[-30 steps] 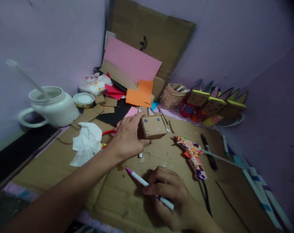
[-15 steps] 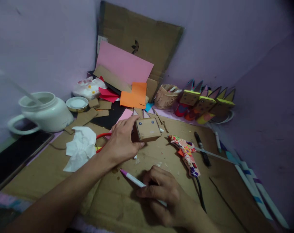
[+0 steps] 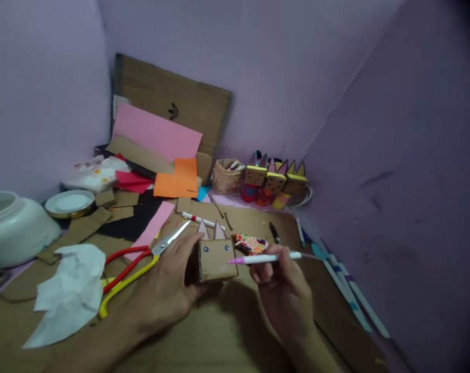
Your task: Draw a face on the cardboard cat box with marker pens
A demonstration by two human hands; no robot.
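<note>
My left hand (image 3: 173, 282) is closed around the left side of a small cardboard box (image 3: 218, 264). The box has two googly eyes and two pointed, lilac-faced ears on top, and its eyed face is toward me. Between thumb and fingers, my right hand (image 3: 283, 290) grips a white marker (image 3: 268, 258) with a purple tip. That tip is at the lower right part of the box's face; whether it touches I cannot tell. Behind the right hand lies a flower-patterned glue gun (image 3: 251, 243), partly hidden. Scissors (image 3: 142, 259) with red and yellow handles lie left of the box.
A crumpled white tissue (image 3: 70, 290) lies at the left, near a white ceramic pot (image 3: 17, 233). Several eared cardboard figures (image 3: 276, 184) stand at the back right beside a woven-looking cup (image 3: 226, 177). Markers (image 3: 347, 295) line the right edge. Orange paper (image 3: 180, 178) lies at the back.
My right hand has raised the marker and brought its tip to the box's face. The left hand has turned the box to face me more squarely. My view has shifted.
</note>
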